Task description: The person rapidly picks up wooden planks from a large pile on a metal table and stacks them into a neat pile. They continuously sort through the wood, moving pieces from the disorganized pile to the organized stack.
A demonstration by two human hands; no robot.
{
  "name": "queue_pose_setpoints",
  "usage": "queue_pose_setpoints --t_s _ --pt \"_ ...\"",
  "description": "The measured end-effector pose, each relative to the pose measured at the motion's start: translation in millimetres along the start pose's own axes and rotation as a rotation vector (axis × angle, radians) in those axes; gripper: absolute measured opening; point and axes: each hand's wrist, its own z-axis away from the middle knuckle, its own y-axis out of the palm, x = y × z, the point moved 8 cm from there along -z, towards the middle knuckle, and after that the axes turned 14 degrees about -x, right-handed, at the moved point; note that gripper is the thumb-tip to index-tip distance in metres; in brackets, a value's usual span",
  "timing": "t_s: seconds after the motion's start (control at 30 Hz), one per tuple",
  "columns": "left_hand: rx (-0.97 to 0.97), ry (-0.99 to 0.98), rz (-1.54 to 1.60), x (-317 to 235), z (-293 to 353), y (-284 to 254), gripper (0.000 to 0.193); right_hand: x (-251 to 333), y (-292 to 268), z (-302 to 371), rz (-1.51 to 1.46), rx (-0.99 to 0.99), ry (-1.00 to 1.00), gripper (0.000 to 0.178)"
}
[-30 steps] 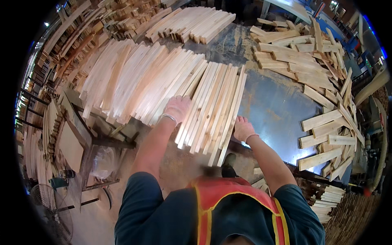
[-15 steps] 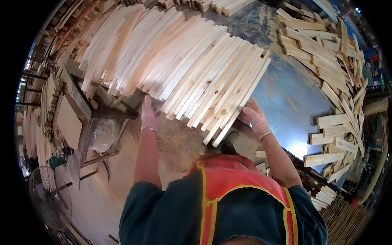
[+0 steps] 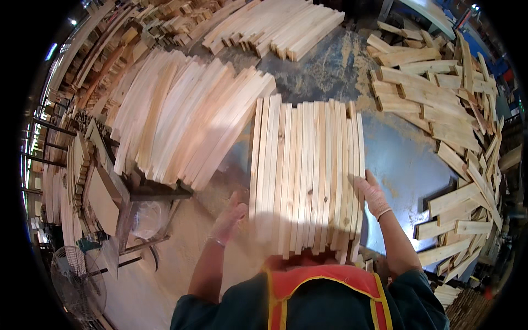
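A side-by-side group of pale wooden strips (image 3: 305,170) lies in front of me, its near ends reaching close to my red apron. My right hand (image 3: 374,193), in a thin pale glove, grips the right edge of this group, thumb on top; its other fingers are partly hidden. Just off the group's lower left side is my left hand (image 3: 230,215), gloved too, slightly blurred, with thumb and fingers apart and nothing visible in it. To the left, a second row of wooden strips (image 3: 181,118) fans out at a slant, apart from the group.
More strips (image 3: 275,27) lie at the table's far side. Loose boards (image 3: 440,99) are heaped along the right of the grey metal tabletop (image 3: 399,143). A metal frame (image 3: 159,195) juts out at left, above a floor fan (image 3: 77,280).
The group of strips has parted from the slanted row, come nearer and turned to point straight at me. My left hand moved right and nearer; my right hand shifted right and slightly nearer.
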Motion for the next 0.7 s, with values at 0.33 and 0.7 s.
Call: queue_pose_setpoints --t_s 0.33,0.7 --pt "0.102 0.135 -0.141 -91.0 13.1 116.0 0.108 18.3 -1.6 -20.5 0.233 0.013 0.009 0.058" --pt "0.422 0.253 0.106 -365.5 -185.1 187.6 0.113 214.1 93.6 -176.3 -0.372 -0.032 -0.147 0.048"
